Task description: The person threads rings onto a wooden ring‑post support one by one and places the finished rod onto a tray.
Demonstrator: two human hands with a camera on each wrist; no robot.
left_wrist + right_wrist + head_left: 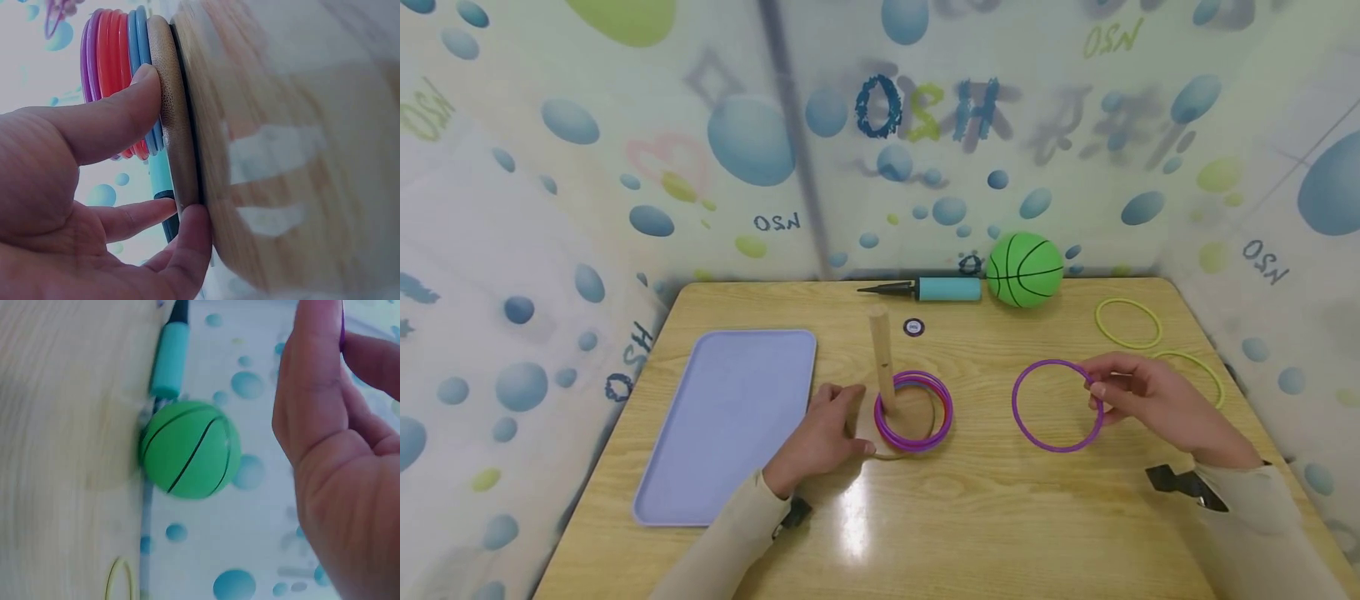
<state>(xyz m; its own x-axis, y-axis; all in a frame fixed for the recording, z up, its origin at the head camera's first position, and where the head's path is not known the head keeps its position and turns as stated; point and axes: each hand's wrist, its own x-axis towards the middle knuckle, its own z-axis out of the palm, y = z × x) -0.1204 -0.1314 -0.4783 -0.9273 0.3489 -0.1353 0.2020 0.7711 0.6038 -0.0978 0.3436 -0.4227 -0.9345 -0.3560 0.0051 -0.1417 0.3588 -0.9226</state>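
Near the table's middle stands a wooden ring-toss stand, its upright post (882,354) rising from a round base (177,119). Around the post lies a stack of rings (112,56): purple on top, red below, blue lowest against the base. My left hand (822,437) holds the base at its rim, thumb on one side and fingers on another. Off to the right, my right hand (1153,404) pinches a purple ring (1015,408) between thumb and fingers, raised above the table. In the right wrist view, only a sliver of that ring shows by the fingertips.
A lilac tray (737,417) lies at the left. Along the back are a teal hand pump (950,289) and a green ball (1025,270), with a small dark disc (913,327) before them. Two yellow rings (1097,321) lie at the right, one partly behind my right hand.
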